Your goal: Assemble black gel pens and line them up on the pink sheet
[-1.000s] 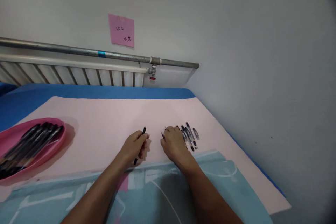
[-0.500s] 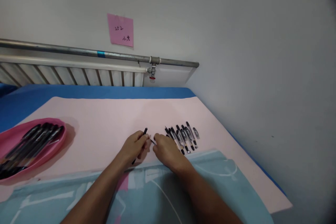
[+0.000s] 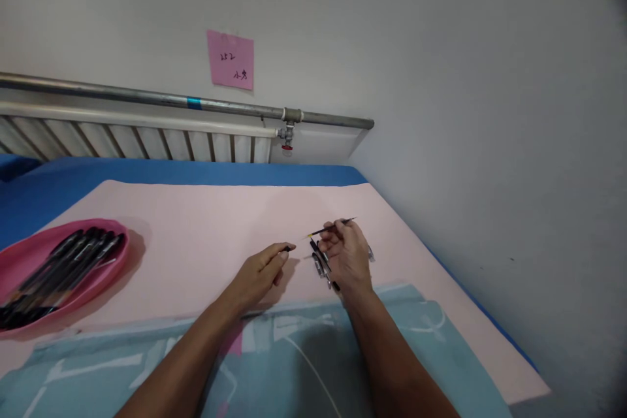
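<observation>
Left hand [image 3: 262, 272]: one, above the pink sheet [image 3: 206, 228], thumb and forefinger pinching a black piece [image 3: 287, 249], of which only a short end shows. Right hand [image 3: 350, 258]: one, to the right of the left and well apart from it, palm partly turned up, fingertips pinching a thin dark refill [image 3: 321, 231], slanted, its yellow-marked end toward the left hand. Pen parts [image 3: 318, 264]: several, black and clear, on the sheet just beside and partly behind the right hand; number hidden. Clear piece [image 3: 371, 253]: one, past the right hand's far side, partly covered. Bowl [image 3: 105, 274]: pink, at the left edge, cut off by the view, holding a row of black pens [image 3: 63, 274] laid side by side. Cloth [image 3: 411, 326]: blue-green with white lines, along the near side, beneath the forearms. Note [image 3: 231, 60]: pink, handwritten, on the wall above a metal pipe [image 3: 147, 95] and a radiator [image 3: 196, 144].
</observation>
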Demonstrator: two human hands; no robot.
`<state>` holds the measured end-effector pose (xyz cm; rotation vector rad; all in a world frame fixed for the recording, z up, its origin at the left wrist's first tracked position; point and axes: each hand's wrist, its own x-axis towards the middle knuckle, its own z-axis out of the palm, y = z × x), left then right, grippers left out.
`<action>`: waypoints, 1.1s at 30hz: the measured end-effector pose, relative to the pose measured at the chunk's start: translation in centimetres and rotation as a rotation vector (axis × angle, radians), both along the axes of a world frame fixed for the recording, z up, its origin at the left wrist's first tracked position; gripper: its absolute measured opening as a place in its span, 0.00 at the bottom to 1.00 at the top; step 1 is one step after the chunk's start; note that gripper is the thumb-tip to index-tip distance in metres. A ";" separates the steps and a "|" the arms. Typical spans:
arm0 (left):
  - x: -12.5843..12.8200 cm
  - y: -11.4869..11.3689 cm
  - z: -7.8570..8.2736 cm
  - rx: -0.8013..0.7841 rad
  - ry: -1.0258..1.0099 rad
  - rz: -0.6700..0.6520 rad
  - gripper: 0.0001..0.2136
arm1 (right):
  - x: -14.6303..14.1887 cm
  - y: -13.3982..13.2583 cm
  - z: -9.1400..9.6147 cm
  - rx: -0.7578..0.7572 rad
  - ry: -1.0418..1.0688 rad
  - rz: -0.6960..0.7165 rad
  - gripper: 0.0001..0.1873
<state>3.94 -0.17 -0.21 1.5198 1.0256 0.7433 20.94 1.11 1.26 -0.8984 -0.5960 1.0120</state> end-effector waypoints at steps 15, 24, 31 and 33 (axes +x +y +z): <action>0.1 -0.1 0.2 -0.033 -0.051 -0.031 0.21 | -0.4 -0.2 -0.2 0.005 0.055 0.134 0.07; 0.1 -0.2 0.6 -0.103 -0.104 -0.044 0.21 | -0.3 -0.5 0.0 0.038 0.036 0.168 0.05; -0.2 0.0 0.5 -0.112 -0.075 -0.058 0.21 | -0.5 -0.9 0.3 0.139 -0.122 0.202 0.02; -0.3 -0.1 0.6 -0.118 -0.076 -0.072 0.21 | -0.4 -0.7 0.4 0.092 -0.111 0.212 0.03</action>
